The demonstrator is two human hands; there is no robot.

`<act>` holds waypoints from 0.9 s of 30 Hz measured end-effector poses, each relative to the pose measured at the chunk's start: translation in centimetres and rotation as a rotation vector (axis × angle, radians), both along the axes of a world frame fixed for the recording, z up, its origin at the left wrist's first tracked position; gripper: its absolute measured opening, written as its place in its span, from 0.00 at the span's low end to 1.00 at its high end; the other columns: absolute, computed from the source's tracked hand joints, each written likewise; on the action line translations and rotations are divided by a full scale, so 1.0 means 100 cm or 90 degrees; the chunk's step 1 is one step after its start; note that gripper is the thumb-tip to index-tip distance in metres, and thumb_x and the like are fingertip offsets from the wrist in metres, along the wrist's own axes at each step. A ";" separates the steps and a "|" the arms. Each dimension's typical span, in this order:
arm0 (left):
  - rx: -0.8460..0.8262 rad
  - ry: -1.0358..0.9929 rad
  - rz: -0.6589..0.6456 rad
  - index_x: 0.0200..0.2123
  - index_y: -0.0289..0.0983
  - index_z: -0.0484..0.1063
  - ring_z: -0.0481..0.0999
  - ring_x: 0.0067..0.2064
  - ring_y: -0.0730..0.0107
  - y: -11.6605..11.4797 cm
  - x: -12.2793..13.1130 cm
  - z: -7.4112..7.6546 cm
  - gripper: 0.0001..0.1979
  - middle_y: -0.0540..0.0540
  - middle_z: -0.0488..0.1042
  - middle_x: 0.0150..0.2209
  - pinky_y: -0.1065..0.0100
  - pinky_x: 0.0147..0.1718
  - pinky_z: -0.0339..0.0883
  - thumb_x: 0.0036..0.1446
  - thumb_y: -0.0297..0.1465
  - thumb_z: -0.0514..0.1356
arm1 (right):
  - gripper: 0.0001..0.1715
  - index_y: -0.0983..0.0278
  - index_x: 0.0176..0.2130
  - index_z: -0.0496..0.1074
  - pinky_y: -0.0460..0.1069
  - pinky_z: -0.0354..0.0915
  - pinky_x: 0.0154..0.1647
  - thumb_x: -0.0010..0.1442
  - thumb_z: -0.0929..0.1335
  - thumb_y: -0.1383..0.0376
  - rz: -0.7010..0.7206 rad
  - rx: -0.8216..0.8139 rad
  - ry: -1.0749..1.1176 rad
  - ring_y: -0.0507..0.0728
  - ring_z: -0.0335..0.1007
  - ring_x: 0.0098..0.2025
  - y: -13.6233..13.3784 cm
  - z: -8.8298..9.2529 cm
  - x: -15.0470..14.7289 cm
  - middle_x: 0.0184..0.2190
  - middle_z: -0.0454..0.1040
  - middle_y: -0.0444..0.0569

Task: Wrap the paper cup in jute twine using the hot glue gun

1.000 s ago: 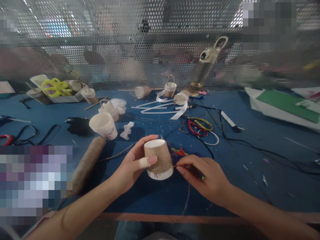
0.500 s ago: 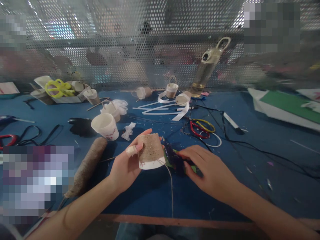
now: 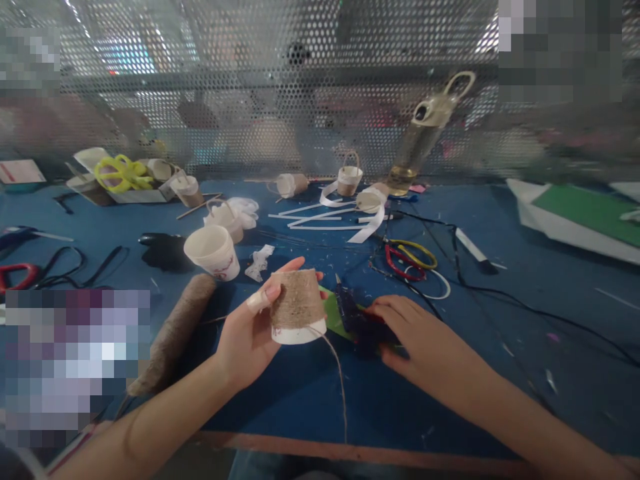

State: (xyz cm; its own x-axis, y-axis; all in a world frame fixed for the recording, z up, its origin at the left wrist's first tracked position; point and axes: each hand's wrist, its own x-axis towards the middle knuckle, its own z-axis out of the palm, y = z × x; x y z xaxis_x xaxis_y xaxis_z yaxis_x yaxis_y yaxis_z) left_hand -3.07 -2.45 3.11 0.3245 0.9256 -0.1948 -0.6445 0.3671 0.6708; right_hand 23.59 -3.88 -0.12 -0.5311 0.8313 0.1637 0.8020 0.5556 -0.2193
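Note:
My left hand (image 3: 250,333) holds a paper cup (image 3: 299,335) upside down, its thumb on the side. Brown twine (image 3: 297,300) wraps most of the cup, leaving a white band near the rim bare. A loose twine end (image 3: 343,393) hangs toward the table's front edge. To the right, a dark blue glue gun (image 3: 353,313) rests over a green sheet (image 3: 337,317), nozzle pointing away from me. My right hand (image 3: 415,340) is at the gun's handle, thumb and fingers apart; whether the fingertips still touch it is hard to see.
A twine roll (image 3: 175,337) and a white paper cup (image 3: 213,253) stand left. Several small twine-wrapped cups (image 3: 349,180) and white strips (image 3: 320,220) lie behind. Scissors (image 3: 407,257) and a black cable (image 3: 500,293) are right. A bottle (image 3: 423,140) leans near the perforated screen (image 3: 240,127).
The glue gun has shifted slightly right, showing more of the green sheet. My right thumb and fingers have spread apart and drawn back a little. The cup has tipped slightly in my left hand.

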 end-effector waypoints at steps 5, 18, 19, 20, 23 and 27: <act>0.000 0.034 0.023 0.57 0.38 0.75 0.77 0.55 0.47 0.000 -0.001 0.000 0.23 0.40 0.79 0.55 0.51 0.54 0.71 0.59 0.36 0.63 | 0.24 0.63 0.52 0.65 0.59 0.77 0.42 0.56 0.66 0.76 -0.030 -0.011 0.039 0.65 0.76 0.48 -0.001 0.001 0.002 0.51 0.72 0.57; -0.007 0.072 0.084 0.60 0.37 0.72 0.77 0.55 0.47 0.002 0.000 -0.002 0.27 0.40 0.80 0.52 0.52 0.53 0.70 0.59 0.38 0.63 | 0.14 0.59 0.43 0.62 0.54 0.72 0.37 0.59 0.64 0.73 -0.072 0.099 0.181 0.62 0.75 0.42 -0.005 0.011 0.004 0.43 0.70 0.53; -0.008 0.074 0.089 0.60 0.37 0.73 0.77 0.54 0.47 0.002 0.000 -0.001 0.27 0.40 0.80 0.52 0.52 0.53 0.71 0.59 0.38 0.63 | 0.12 0.59 0.43 0.62 0.54 0.72 0.37 0.60 0.65 0.72 -0.079 0.113 0.209 0.62 0.74 0.42 -0.005 0.012 0.006 0.42 0.71 0.52; -0.008 0.077 0.096 0.59 0.36 0.74 0.77 0.54 0.48 0.002 0.001 -0.001 0.26 0.40 0.80 0.51 0.53 0.53 0.71 0.58 0.38 0.63 | 0.12 0.58 0.44 0.63 0.53 0.71 0.38 0.61 0.66 0.71 -0.085 0.122 0.237 0.61 0.74 0.42 -0.005 0.013 0.007 0.42 0.71 0.51; -0.012 0.083 0.112 0.57 0.35 0.75 0.78 0.53 0.49 0.002 0.001 0.000 0.25 0.40 0.81 0.50 0.55 0.50 0.71 0.58 0.38 0.64 | 0.12 0.58 0.44 0.66 0.53 0.70 0.43 0.62 0.69 0.70 -0.085 0.141 0.337 0.60 0.73 0.43 -0.005 0.015 0.006 0.41 0.71 0.50; -0.026 0.092 0.102 0.56 0.36 0.76 0.78 0.52 0.50 0.002 0.001 0.002 0.24 0.41 0.82 0.49 0.58 0.48 0.71 0.57 0.38 0.64 | 0.10 0.56 0.41 0.67 0.52 0.71 0.39 0.62 0.69 0.70 -0.027 0.082 0.413 0.58 0.74 0.38 -0.009 0.022 -0.001 0.38 0.73 0.47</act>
